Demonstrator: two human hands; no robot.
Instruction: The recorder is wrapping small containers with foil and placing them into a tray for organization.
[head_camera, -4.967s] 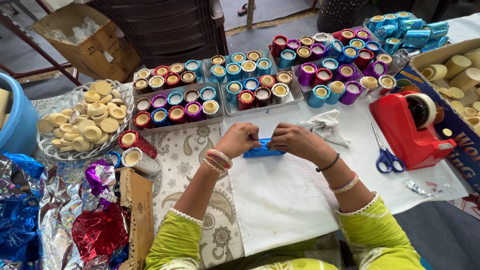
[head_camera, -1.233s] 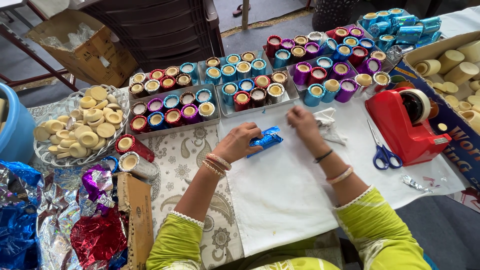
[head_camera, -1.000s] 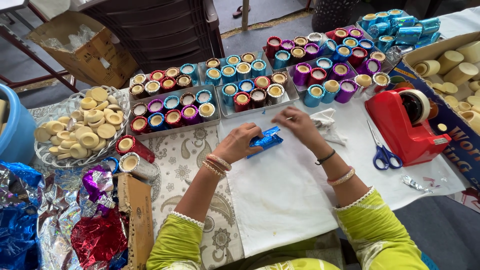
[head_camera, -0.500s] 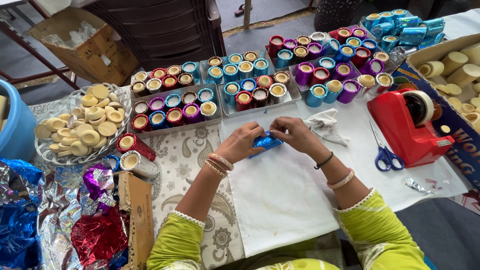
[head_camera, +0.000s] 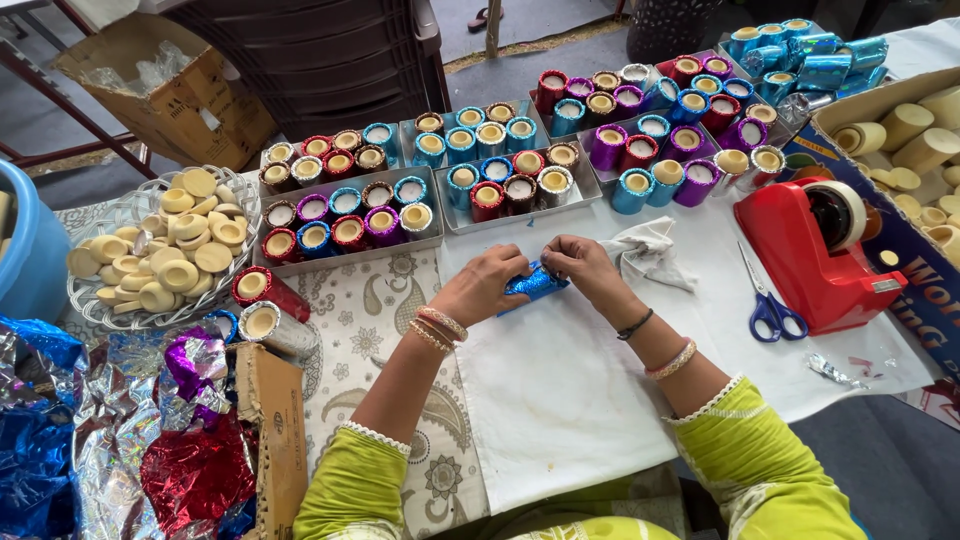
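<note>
between both hands (head_camera: 535, 282), crinkly blue foil roll (head_camera: 533, 284)

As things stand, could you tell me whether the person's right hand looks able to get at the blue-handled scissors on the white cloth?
Probably yes. The scissors lie flat on bare cloth just right of the right hand, with nothing between them. But that hand and the left hand both grip the blue foil piece, so it must let go first.

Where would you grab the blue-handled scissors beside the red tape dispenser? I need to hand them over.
Take the scissors by the blue handle loops, coming from the person's near side. They lie flat and closed on the white cloth, handles toward the person, blades pointing away, clear of the tape dispenser.
</note>
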